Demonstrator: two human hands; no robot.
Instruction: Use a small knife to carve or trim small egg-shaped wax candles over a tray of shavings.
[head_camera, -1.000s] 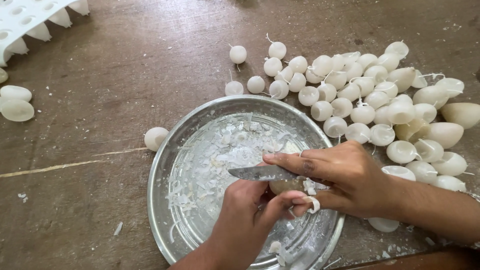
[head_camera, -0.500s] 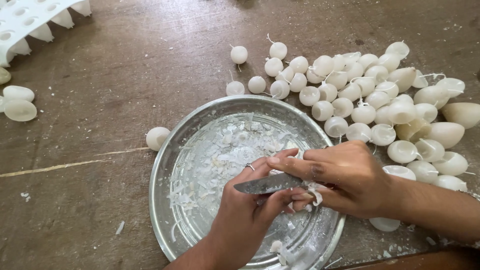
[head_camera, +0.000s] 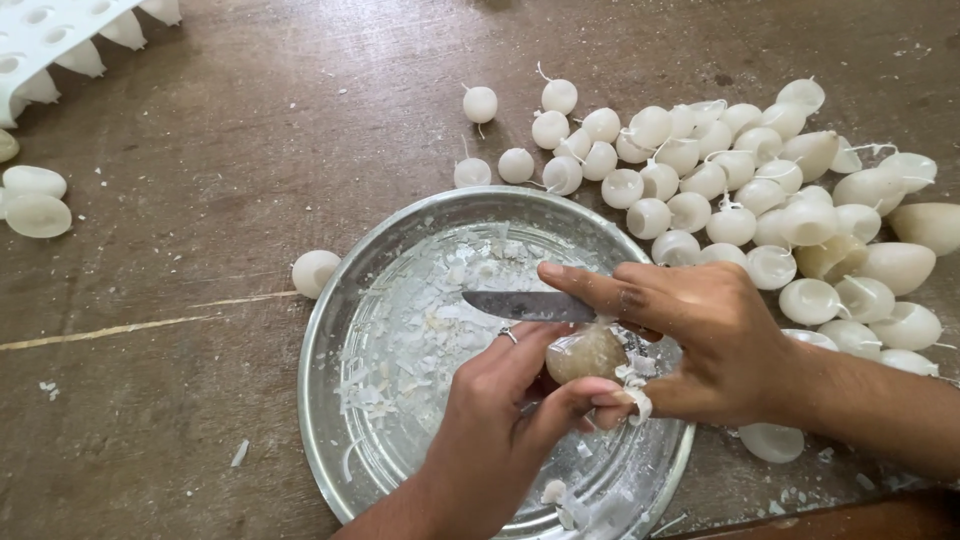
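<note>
- Both forearms were bare, with no sleeves in view.
- The left hand (head_camera: 500, 420) wore a thin silver-coloured ring on one finger.
- The right hand (head_camera: 700, 335) wore no ring or watch that showed.
- Short, unpainted fingernails showed on both hands.

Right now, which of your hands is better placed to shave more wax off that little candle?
Probably the right hand: it holds the knife, blade lying just above the candle. The left hand grips the candle over the metal pan, steadying it.
</note>
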